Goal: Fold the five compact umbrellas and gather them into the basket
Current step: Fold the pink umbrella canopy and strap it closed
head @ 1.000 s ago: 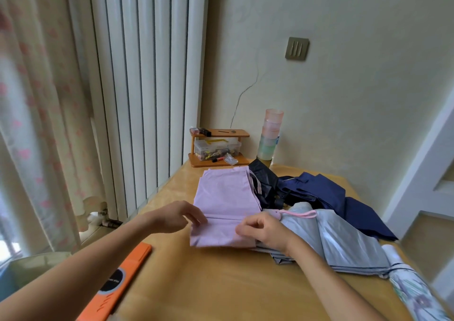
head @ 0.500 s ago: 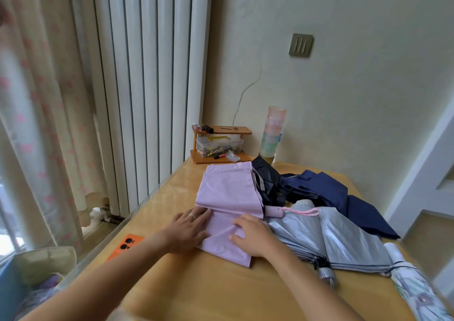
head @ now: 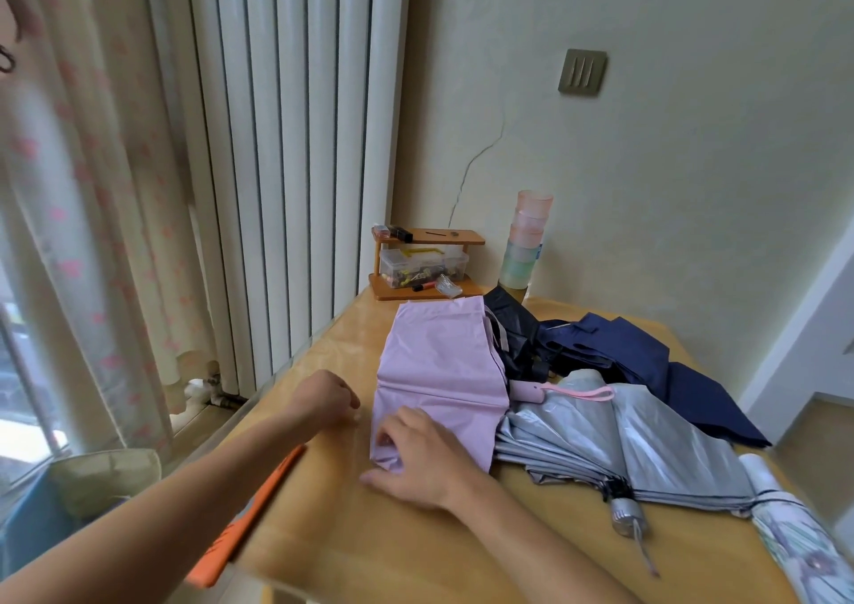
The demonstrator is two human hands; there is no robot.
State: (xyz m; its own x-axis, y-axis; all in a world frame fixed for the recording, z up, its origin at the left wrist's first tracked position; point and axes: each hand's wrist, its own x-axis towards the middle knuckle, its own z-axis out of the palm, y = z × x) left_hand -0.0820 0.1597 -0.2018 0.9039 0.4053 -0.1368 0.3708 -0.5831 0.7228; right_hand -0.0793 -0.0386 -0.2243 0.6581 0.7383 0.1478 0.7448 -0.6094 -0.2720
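On the table a lilac umbrella lies flattened, its canopy creased across the middle and its right edge lapping over a silver-grey umbrella. The right grip is open, with spread fingers pressing the umbrella's near corner and the thumb on the wood. The left grip rests just beside the fabric's left edge with its fingers curled under; whether it pinches anything cannot be told. Behind the lilac one a black umbrella and a navy umbrella lie loose and unfolded, and a rolled floral umbrella lies at the table's right edge. At the far end a small wooden shelf carries on its lower tier a clear lidded box filled with small mixed items, too small to name. Beside it stands a stack of translucent cups, pink nested above green.
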